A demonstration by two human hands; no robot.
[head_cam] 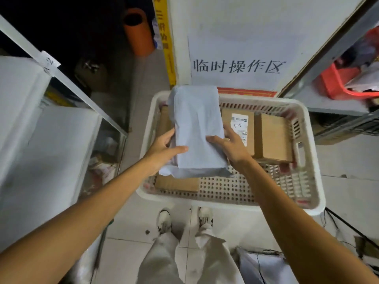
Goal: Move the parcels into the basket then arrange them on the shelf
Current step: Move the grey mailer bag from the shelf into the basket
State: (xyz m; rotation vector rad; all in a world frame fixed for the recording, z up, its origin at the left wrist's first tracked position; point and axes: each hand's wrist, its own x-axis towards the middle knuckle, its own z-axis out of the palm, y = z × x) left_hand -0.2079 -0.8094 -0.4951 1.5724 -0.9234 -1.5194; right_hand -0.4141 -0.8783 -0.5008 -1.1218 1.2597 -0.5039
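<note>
Head cam: grey parcel (196, 130) is held over white basket (314, 160), gripped at near end by L hand (164, 150) and R hand (229, 144), thumbs on top, fingers round sides. Cardboard boxes (274, 138) seen inside basket, one labelled A-1.

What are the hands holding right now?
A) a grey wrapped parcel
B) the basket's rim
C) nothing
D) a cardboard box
A: the left hand and right hand both grip the grey wrapped parcel over the white basket.
</note>
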